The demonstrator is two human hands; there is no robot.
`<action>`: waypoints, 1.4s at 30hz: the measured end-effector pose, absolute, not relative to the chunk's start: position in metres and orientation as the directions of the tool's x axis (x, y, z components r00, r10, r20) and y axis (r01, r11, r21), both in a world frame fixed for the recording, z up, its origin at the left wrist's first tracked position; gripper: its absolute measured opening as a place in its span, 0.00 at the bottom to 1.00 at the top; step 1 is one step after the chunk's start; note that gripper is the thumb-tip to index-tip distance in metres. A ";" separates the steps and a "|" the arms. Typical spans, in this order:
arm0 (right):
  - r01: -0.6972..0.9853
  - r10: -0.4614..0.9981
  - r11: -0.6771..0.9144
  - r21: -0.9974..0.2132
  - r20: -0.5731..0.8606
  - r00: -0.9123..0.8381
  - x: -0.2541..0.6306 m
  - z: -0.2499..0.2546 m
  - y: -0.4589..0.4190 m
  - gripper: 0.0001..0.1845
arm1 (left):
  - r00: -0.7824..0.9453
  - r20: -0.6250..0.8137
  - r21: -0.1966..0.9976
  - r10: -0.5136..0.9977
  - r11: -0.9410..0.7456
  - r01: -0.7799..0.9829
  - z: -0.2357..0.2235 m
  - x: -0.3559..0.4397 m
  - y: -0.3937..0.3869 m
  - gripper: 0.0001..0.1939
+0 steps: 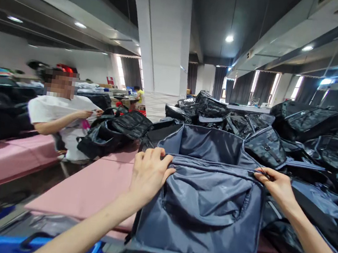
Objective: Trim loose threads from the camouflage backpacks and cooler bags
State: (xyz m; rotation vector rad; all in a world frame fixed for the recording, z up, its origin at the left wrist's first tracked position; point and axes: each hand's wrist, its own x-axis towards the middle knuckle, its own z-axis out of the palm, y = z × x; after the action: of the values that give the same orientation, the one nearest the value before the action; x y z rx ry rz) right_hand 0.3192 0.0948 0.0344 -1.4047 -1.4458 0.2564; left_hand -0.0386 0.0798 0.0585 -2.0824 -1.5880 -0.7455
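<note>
Bag with blue-grey lining (201,234), one in number, is held at the near edge of a pink surface (82,192), directly in front of the wearer. Its lined panel is turned toward the camera, with one loose, rumpled pocket (206,193) on it, and the opened compartment is seen behind. Two hands are placed on the panel's top edge, one near each end. By the left hand (150,172) the left corner is gripped, the fingers curled over it; by the right hand (275,183) the right corner is pinched, so each grip is clamped on the bag. Whether a zip pull is also caught in the right one cannot be told.

Many dark bags (266,145) are heaped behind and to the right, too overlapped to be counted. To the left, one co-worker in white (60,122) is seen, both hands raised beside more dark bags. A second pink surface (5,159) is set at far left. One blue bin (0,244) is partly shown at lower left, and one white pillar (167,35) is seen beyond.
</note>
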 end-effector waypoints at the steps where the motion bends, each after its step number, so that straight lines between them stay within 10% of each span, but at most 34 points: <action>1: 0.629 0.830 0.288 -0.722 0.516 0.212 0.320 0.034 0.095 0.14 | 0.253 0.651 -0.052 0.716 -0.291 0.955 0.059 -0.034 0.078 0.10; 9: 0.925 0.698 0.304 -0.228 0.714 -0.053 0.306 0.054 0.081 0.21 | 0.439 0.540 0.120 0.718 -0.582 0.804 0.071 -0.007 0.121 0.09; 19: 0.803 0.394 0.442 0.399 0.718 -0.574 0.211 0.074 0.082 0.06 | 0.491 0.405 0.244 0.771 -0.609 0.755 0.085 -0.011 0.130 0.09; 42: 0.647 0.208 0.426 0.632 0.628 -0.750 0.219 0.071 0.086 0.06 | 0.388 0.288 0.225 0.876 -0.455 0.861 0.094 -0.001 0.127 0.11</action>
State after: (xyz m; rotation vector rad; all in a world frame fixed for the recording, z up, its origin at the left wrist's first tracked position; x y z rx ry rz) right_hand 0.2195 0.0862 0.0710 -0.7233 -2.2247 -1.2789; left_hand -0.0009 0.1270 0.0943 -2.6489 -1.6590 -0.5879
